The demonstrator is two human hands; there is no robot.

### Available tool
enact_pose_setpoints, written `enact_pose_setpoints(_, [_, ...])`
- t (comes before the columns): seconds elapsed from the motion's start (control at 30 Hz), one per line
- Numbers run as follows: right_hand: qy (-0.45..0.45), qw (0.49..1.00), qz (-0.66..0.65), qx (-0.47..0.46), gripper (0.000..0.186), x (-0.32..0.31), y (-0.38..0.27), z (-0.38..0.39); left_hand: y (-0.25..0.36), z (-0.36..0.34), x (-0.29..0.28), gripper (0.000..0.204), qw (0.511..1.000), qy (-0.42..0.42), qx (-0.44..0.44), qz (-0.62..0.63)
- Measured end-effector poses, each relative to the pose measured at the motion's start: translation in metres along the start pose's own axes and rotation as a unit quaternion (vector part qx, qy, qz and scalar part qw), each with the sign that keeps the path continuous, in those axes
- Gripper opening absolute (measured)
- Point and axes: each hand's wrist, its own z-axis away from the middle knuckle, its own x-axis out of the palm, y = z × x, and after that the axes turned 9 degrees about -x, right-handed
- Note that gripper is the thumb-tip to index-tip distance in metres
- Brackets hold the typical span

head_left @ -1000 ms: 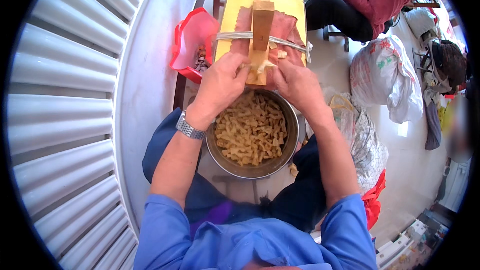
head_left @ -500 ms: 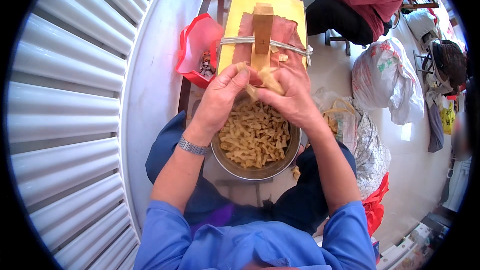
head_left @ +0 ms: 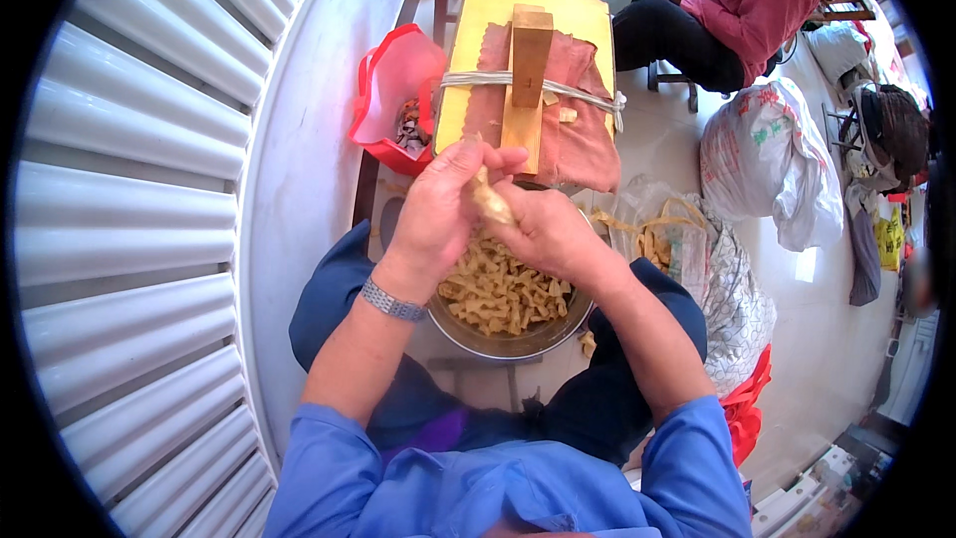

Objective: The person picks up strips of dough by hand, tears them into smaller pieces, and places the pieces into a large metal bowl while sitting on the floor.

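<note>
A pale yellow strip [head_left: 490, 199], which looks like tofu skin, is stretched and twisted between my two hands. My left hand [head_left: 443, 194], with a metal-band watch on its wrist, is closed on one end. On the other end my right hand [head_left: 553, 231] is closed, its fingers curled in. Both hands hover over the far side of a metal basin [head_left: 508, 350], which holds many short, crumpled yellow pieces [head_left: 506, 291] of the same look. Just beyond my hands stands a wooden block [head_left: 532, 50] on a reddish cloth [head_left: 583, 154], with white cord [head_left: 468, 78] across it.
A yellow board [head_left: 483, 10] lies under the cloth. Left of it hangs or stands a red container [head_left: 383, 145] with scraps inside. A white radiator [head_left: 149, 189] runs along the left. At right are a white sack [head_left: 772, 154] and bags; a person in pink [head_left: 762, 0] sits far right.
My right hand has come down and nearer to me, its fingers curling tighter. The loosely spread strip is now a narrow twist. The other person's hands have come into view.
</note>
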Motion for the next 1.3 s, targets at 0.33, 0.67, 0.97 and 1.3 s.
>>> enact_pose_setpoints(0.33, [0.025, 0.992, 0.120, -0.029, 0.021, 0.012, -0.017, 0.012, 0.003, -0.001, -0.004, 0.029, 0.999, 0.024, 0.002, -0.036])
enact_pose_setpoints(0.67, [0.129, 0.984, -0.087, 0.082, 0.020, -0.010, 0.002, 0.006, 0.024, 0.005, -0.004, 0.013, 0.973, 0.032, 0.020, -0.229])
enact_pose_setpoints(0.97, [0.171, 0.950, -0.198, 0.171, 0.020, -0.038, 0.010, -0.003, 0.025, -0.004, -0.007, 0.020, 0.970, 0.058, 0.035, -0.233])
enact_pose_setpoints(1.3, [0.209, 0.975, -0.014, 0.076, 0.019, -0.048, 0.024, -0.016, 0.030, -0.026, 0.001, 0.021, 0.964, 0.080, 0.037, -0.252])
